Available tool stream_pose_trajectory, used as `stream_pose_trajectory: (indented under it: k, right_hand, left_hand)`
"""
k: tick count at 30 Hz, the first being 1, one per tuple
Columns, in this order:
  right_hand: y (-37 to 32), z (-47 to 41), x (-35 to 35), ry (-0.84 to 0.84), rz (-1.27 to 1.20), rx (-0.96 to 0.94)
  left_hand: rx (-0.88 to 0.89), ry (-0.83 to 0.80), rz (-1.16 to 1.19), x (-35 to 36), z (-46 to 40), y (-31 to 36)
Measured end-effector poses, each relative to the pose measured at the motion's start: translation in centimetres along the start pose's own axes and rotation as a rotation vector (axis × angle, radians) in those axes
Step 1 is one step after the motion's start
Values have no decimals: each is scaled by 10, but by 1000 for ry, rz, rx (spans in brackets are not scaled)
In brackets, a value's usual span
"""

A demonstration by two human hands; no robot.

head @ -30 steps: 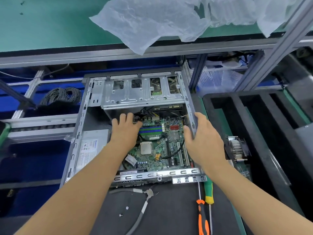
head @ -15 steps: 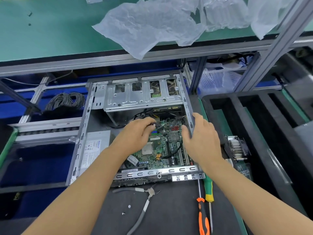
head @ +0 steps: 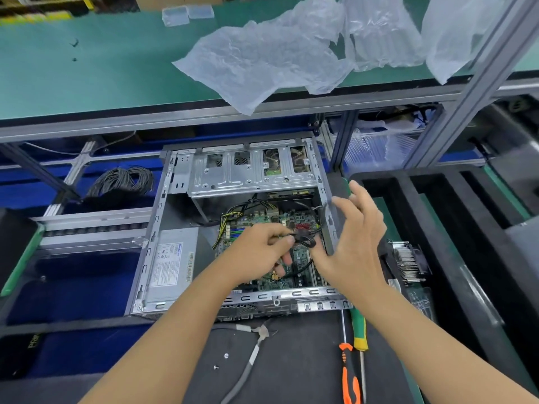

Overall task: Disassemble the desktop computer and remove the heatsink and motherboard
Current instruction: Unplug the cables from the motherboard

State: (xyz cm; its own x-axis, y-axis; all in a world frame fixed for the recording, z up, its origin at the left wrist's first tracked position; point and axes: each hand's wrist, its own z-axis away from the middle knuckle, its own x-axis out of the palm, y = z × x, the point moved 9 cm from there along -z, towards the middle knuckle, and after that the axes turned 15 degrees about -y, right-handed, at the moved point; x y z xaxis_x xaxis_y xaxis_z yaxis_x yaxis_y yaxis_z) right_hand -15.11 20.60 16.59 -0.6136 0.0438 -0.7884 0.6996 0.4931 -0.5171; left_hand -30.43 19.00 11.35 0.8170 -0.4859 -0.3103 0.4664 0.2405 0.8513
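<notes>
Two hands, one motherboard (head: 271,223), two screwdrivers

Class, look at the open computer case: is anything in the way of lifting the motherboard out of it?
Yes. The left hand pinches a black cable that crosses the motherboard, and yellow-and-black wires still run to its far left edge. The drive cage overhangs the case's far end. The right hand hovers open by the right case wall.
</notes>
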Motion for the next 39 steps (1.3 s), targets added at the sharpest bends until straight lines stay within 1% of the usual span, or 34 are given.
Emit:
stream_pose_trajectory:
  k: [2, 3, 4, 5, 6, 7, 9, 11, 12, 14, 16, 18, 20, 21, 22, 24, 26, 27, 29, 32, 34, 37, 39]
  right_hand:
    - [-13, -1, 5, -85, 73, -81]
    - [-20, -2, 12, -170, 89, -128]
    - [-22, -2, 21, -283, 34, -135]
    - [-21, -1, 31, -408, -91, -83]
    - [-19, 0, 41, -517, -263, 11]
    - [-18, 1, 49, -580, -419, 96]
    - [-21, 0, 51, -579, -627, 169]
    - [-28, -1, 55, -596, -798, 168]
    - [-32, -1, 56, -614, -852, 158]
    - [-38, -2, 55, -603, -864, 139]
    - [-35, -5, 47, -530, -859, 151]
    - [-29, -6, 38, -497, -859, 156]
    - [-25, -6, 23, -493, -778, 114]
    - [-23, -7, 12, -480, -718, 101]
    - [-18, -8, -1, -447, -677, 89]
    - [-6, -10, -28, -349, -669, 67]
    - [18, -7, -50, -260, -719, 126]
    - [36, -3, -58, -220, -729, 194]
    - [82, 14, -70, -149, -728, 389]
    - [157, 53, -73, -122, -667, 670]
    - [203, 80, -61, -117, -665, 829]
    - [249, 108, -26, -106, -821, 1006]
    - [261, 115, 0, -82, -976, 1058]
  left_hand:
    - [-43, 31, 153, -4, 0, -8]
    - [-67, 49, 240, -7, 0, -12]
    - [-83, 59, 319, -9, 1, -13]
    - [-87, 64, 393, -10, 1, -12]
    - [-80, 72, 478, -11, 1, -10]
    - [-64, 83, 584, -12, 2, -7]
    - [1, 63, 829, -12, 4, 3]
    - [91, -13, 1033, -9, 6, 19]
    - [126, -29, 1099, -8, 7, 26]
    - [159, 8, 1173, -9, 8, 35]
    - [182, 52, 1224, -8, 6, 44]
    - [211, 61, 1264, -4, 3, 51]
    - [231, 51, 1263, -1, -1, 56]
    - [231, 41, 1220, 1, -3, 60]
    - [222, 37, 1136, 2, -6, 63]
    - [185, 61, 878, 3, -14, 68]
    - [144, 112, 654, 4, -23, 70]
    - [126, 133, 575, 5, -28, 70]
    - [96, 157, 473, 9, -38, 64]
    - [44, 159, 452, 19, -50, 43]
    - [-6, 157, 445, 26, -56, 25]
    - [-76, 173, 449, 31, -62, -3]
    - [-122, 196, 453, 29, -63, -20]
